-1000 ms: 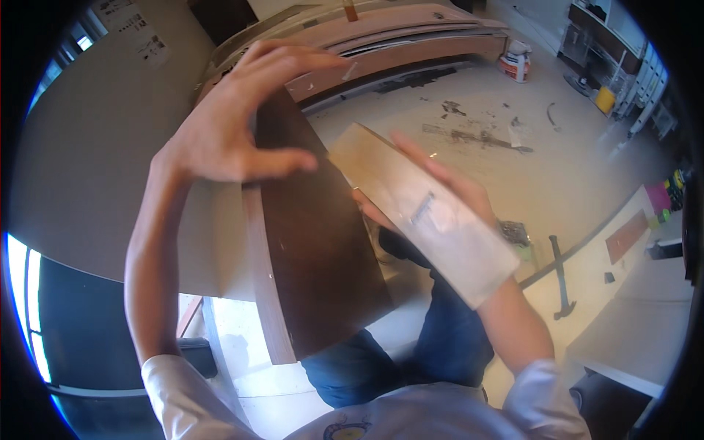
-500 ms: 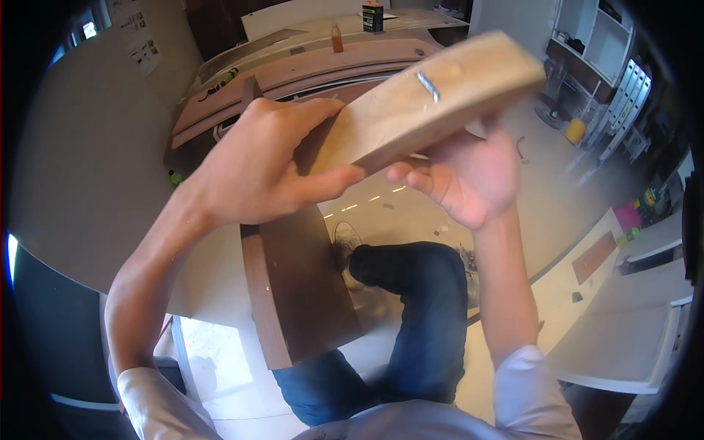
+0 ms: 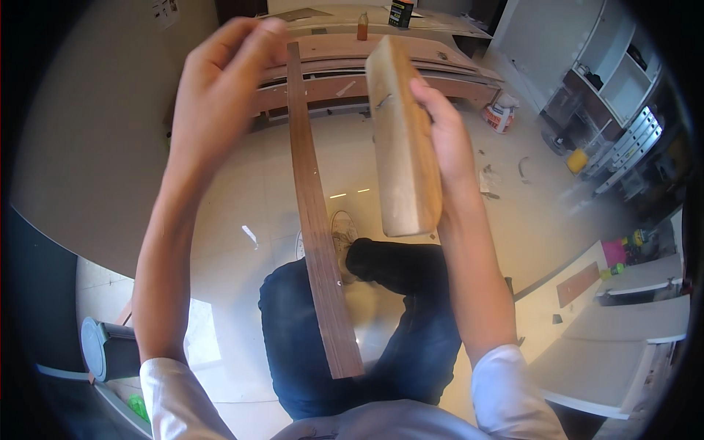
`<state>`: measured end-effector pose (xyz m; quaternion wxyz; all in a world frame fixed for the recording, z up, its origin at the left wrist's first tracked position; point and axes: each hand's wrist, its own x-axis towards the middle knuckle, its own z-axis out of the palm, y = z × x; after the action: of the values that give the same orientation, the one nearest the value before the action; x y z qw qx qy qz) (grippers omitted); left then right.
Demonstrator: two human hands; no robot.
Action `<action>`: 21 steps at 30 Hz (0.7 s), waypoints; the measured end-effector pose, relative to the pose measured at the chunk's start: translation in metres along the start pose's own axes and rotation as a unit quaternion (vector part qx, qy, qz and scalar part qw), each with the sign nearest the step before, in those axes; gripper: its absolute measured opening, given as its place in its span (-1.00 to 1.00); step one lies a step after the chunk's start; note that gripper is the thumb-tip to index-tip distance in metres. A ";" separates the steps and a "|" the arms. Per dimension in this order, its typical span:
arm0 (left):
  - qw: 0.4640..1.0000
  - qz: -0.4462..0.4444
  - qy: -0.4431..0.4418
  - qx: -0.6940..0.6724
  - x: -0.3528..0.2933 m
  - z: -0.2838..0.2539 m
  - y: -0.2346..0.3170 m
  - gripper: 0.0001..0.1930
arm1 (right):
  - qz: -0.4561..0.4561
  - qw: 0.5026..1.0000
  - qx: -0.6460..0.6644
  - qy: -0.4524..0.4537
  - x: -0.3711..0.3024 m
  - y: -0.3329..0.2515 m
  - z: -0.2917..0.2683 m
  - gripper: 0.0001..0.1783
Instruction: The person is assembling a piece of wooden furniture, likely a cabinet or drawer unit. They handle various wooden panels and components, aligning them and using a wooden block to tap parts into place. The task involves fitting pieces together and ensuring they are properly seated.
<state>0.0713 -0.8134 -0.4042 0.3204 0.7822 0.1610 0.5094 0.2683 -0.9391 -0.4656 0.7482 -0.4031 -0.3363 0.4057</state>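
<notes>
My right hand [image 3: 447,125] grips a wooden hand plane [image 3: 402,154] by its side, holding it nearly upright. Its pale flat sole faces me, and a small metal blade edge [image 3: 384,101] shows in a slit near the top. My left hand [image 3: 220,95] is raised at the upper left, slightly blurred. Its fingers are curled with the tips close to the thumb; what lies between them, if anything, is hidden. Beside those fingertips is the far end of a long brown board [image 3: 312,198], which runs toward me over my lap with its narrow edge up.
Wide panels [image 3: 411,55] lie stacked at the back, bearing a bottle [image 3: 363,26] and a dark box [image 3: 400,13]. A white-and-red bag [image 3: 500,114] sits on the floor at their right. A ladder [image 3: 636,139] stands far right; a grey bin [image 3: 110,348] is at lower left.
My left hand has let go of the hand plane and moved up left. My right hand now holds the plane alone, turned upright. The board now shows its narrow edge and appears farther right.
</notes>
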 end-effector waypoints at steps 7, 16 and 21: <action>0.959 -0.260 0.067 -0.094 0.078 0.044 -0.189 -0.08 | 0.111 0.991 -0.067 0.010 0.039 0.006 0.052 -0.51; 0.943 -0.163 0.157 -0.243 0.077 0.085 -0.224 -0.41 | 0.110 0.992 -0.051 -0.032 0.106 0.040 0.059 -0.65; 0.941 -0.097 0.154 -0.287 0.082 0.095 -0.238 -0.46 | 0.097 0.988 -0.122 0.010 0.101 0.036 0.067 -0.67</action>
<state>0.2098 -0.6217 -0.5318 0.5502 0.5499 0.1305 0.6148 0.2453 -0.8155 -0.4494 0.6541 -0.5260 -0.3348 0.4283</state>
